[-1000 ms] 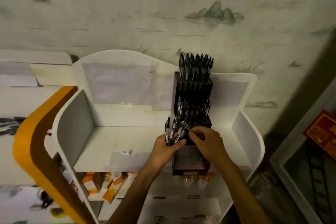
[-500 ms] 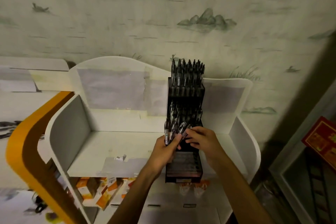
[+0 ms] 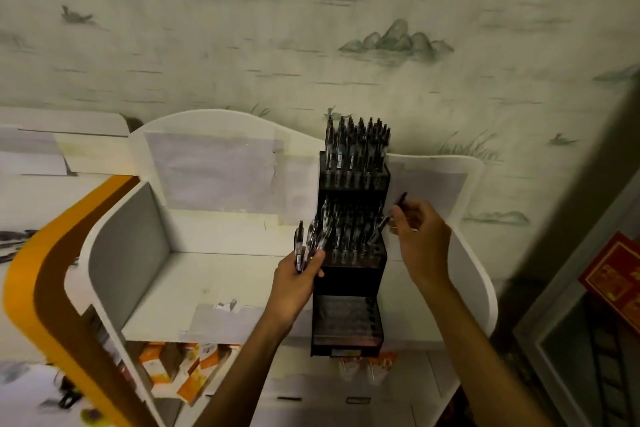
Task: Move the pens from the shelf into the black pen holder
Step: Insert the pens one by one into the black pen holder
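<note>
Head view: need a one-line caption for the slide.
Left hand grips a bundle of pens beside the black pen holder; right hand lifts one pen toward its middle tier.

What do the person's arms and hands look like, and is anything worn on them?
Both forearms are bare as far as the picture shows: no sleeves, gloves or watch are visible. The left hand and the right hand show no rings that I can make out, though the light is dim. The arms are slim and enter from the bottom edge.
</note>
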Tool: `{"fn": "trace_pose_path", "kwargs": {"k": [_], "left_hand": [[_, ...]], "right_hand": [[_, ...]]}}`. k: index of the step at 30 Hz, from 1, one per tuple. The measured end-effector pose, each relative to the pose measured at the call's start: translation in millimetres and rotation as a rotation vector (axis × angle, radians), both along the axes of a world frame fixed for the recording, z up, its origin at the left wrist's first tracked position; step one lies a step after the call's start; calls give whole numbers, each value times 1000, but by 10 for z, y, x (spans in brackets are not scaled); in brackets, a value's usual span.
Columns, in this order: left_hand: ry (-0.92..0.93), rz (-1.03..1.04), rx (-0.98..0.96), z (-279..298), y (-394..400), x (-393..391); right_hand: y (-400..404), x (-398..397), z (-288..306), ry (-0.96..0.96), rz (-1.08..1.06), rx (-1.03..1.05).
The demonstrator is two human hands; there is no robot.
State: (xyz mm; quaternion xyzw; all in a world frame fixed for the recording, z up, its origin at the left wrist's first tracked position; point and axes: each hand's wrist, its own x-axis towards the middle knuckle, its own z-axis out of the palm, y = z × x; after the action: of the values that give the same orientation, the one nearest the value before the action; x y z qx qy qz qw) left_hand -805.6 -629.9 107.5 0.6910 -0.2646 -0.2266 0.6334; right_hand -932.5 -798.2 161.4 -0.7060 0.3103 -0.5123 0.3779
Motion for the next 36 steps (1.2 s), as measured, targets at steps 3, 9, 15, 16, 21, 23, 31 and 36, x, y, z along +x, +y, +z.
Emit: {"fn": "trace_pose_path", "kwargs": {"k": [3,9,15,16,21,23,31,36], "left_hand": [[5,5,-11,51,3,18],[66,13,-46,73,38,64],[83,18,-51,75,50,76],[82,14,-53,77,53,74],[68,1,-70,73,69,68],[62,-3,-78,71,72,70],[31,16,-81,94,20,47],[58,-23,-99,111,6,30]], "right_hand": [[-31,56,37,82,-45,-133],[-28,133,-4,174,-36,-211],[17,174,-64,223,-25,-248],[16,183,-62,231,-28,-253],[-17,192,-35,274,-48,-261],[-21,186,-29,273,-45,-252],[14,174,-251,356,-20,-231],[-1,180,-280,379,-24,-237]]}}
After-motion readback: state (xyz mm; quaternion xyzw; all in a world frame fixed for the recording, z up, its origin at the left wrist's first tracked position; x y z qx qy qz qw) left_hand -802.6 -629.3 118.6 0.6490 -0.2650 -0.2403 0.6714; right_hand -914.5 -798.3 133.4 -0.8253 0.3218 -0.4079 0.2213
